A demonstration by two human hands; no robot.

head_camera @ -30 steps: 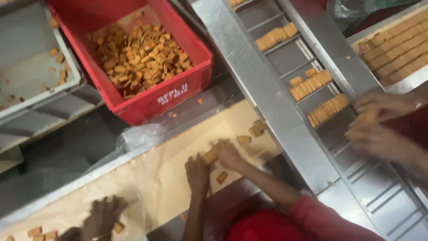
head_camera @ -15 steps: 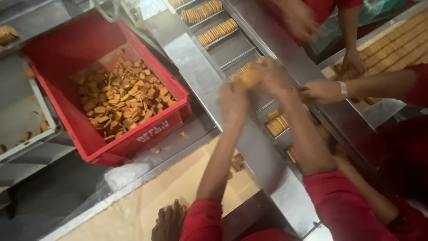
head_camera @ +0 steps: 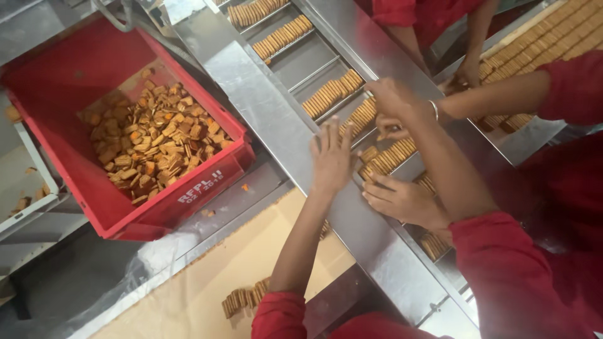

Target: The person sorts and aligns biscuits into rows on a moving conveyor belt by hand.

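**Head cam: biscuit rows mostly slotted, a few left**

Head view has the long steel conveyor (head_camera: 295, 66) as the landmark. Up the conveyor, the neat rows of tan rectangular biscuits (head_camera: 331, 95) already sit in their slots. Left hand (head_camera: 333, 157) lies flat on its near rail, fingers spread wide, holding nothing. Right hand (head_camera: 389, 97) is curled over a row in the conveyor; can't tell if it grips any. A co-worker's hand (head_camera: 402, 201) steadies the next row. I'd say it's well along: a short biscuit stack (head_camera: 242, 300) waits on the paper-covered bench (head_camera: 207, 270) below the conveyor.
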